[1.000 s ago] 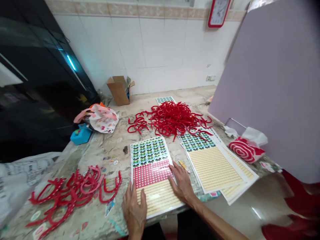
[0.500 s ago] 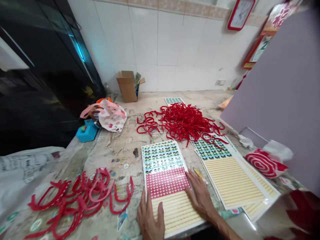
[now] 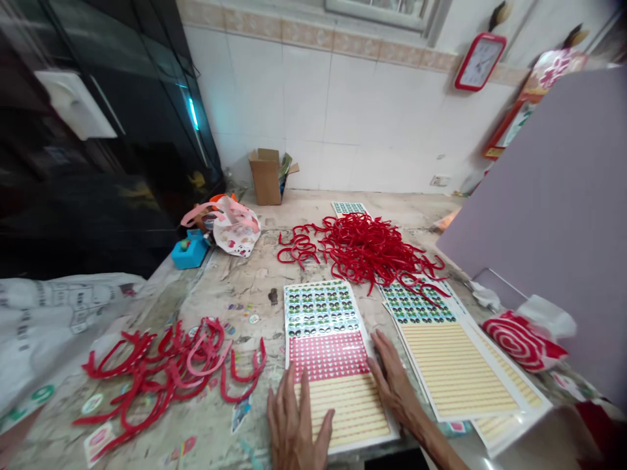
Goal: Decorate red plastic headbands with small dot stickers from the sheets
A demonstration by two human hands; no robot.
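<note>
I see a worn stone worktop (image 3: pixel 235 287) running to a white tiled wall (image 3: pixel 343 111). The sticker sheet (image 3: pixel 329 352) lies in front of me, long axis pointing away. My left hand (image 3: pixel 294 424) lies flat, fingers spread, on its near left corner; my right hand (image 3: pixel 394 382) presses open-palmed on its right edge. Neither grips anything. A heap of red headbands (image 3: pixel 365 248) lies beyond.

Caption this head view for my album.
Both hands, left hand and right hand, rest flat on a sticker sheet beside red headbands.
</note>
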